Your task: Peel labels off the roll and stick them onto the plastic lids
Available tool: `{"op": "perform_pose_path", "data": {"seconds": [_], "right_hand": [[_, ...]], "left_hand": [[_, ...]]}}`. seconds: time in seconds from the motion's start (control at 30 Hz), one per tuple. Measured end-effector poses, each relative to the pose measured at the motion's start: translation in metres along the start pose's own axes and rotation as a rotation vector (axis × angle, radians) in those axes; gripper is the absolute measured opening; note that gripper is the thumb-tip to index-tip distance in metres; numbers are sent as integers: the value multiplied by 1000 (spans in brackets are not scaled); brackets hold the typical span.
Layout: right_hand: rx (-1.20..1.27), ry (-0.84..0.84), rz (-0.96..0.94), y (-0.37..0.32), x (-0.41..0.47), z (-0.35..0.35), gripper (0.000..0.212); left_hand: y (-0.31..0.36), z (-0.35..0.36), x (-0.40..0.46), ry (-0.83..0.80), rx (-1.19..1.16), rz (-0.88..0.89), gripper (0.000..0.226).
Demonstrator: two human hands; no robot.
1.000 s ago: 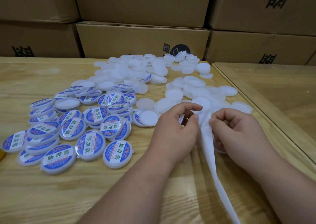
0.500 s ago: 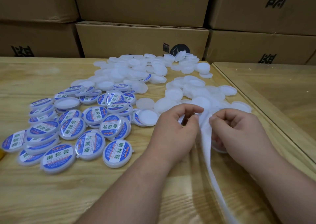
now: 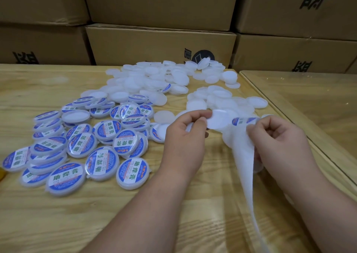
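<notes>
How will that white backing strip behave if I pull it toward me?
Probably floppy: the backing strip drapes limp from the right hand down off the table. It looks thin and light, so it may twist. The label at its top could peel off.

White backing strip [image 3: 243,156] trailing off the table, blue label [image 3: 245,121] at its top, blank plastic lid [image 3: 220,121] raised beside it

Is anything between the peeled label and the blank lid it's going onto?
Nothing visible. The left hand holds the blank lid up off the table. The right hand holds the label just beside it at the top of the backing strip. Only a narrow open gap separates them.
</notes>
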State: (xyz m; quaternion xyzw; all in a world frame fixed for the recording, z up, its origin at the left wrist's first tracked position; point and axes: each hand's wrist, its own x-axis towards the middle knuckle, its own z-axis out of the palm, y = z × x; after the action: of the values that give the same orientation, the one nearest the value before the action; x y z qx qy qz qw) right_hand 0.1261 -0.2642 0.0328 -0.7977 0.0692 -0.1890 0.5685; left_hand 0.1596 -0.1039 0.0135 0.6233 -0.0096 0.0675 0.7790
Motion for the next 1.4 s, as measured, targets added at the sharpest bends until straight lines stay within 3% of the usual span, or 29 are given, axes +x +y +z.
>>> {"op": "perform_pose_path", "data": {"seconds": [0.13, 0.27, 0.5, 0.8, 1.03, 1.13, 1.23, 1.4], "right_hand": [[73, 71, -205, 1, -1, 5, 7], [50, -24, -418, 2, -3, 5, 27], [-1, -101, -372, 5, -4, 5, 27], [125, -16, -274, 2, -3, 9, 18], [311, -26, -191, -3, -3, 6, 21], [304, -27, -187, -3, -2, 5, 30], [302, -55, -199, -4, -1, 3, 32], [192, -173, -243, -4, -5, 5, 26]], "left_hand": [[1, 2, -2, -115, -22, -2, 23], [2, 2, -3, -161, -51, 5, 24], [2, 1, -2, -182, -62, -4, 23], [7, -5, -5, -296, -183, 14, 32], [5, -8, -1, -213, -259, -38, 27], [3, -5, 1, -171, -290, -46, 20], [2, -3, 1, -206, -344, -87, 34], [2, 2, -2, -275, -395, -98, 32]]}}
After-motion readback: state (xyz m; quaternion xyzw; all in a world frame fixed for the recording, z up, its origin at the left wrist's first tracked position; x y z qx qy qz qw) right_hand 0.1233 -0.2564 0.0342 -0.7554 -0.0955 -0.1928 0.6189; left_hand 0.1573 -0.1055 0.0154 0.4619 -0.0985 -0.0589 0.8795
